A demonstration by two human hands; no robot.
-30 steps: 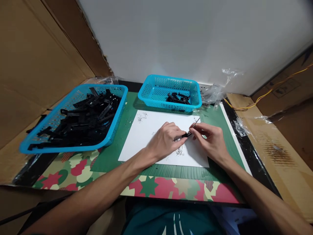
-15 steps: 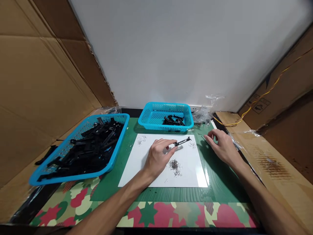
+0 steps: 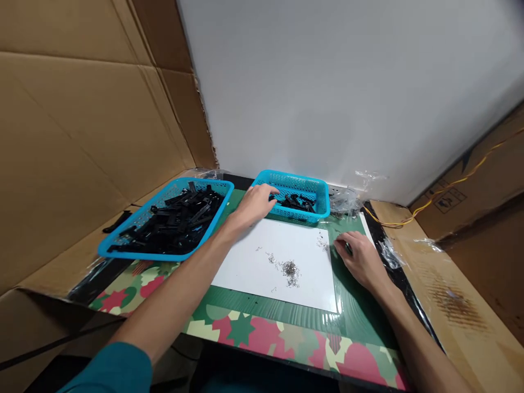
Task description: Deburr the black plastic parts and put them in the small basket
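Observation:
My left hand [image 3: 258, 201] reaches over the front left rim of the small blue basket [image 3: 323, 203], thumb and forefinger apart. Black plastic parts [image 3: 298, 202] lie inside that basket; one dark piece shows close to my fingertips, and I see no part gripped. My right hand [image 3: 355, 254] rests on the green mat beside the right edge of the white sheet [image 3: 249, 267], fingers curled together. Whatever is between them is hidden. On the sheet lies a pile of tiny thin metal pieces [image 3: 290, 268], with smaller clusters [image 3: 322, 244] around it.
A larger blue basket [image 3: 227, 204] heaped with black plastic parts [image 3: 180, 221] stands at the left. Cardboard walls [image 3: 94, 120] flank the table on both sides. Clear plastic bags [image 3: 344, 202] and a yellow cable [image 3: 426, 206] lie at the back right.
My left hand moved from over the sheet, where it held a slim black plastic part, to the small basket. My right hand drew away rightward; its thin tool no longer shows.

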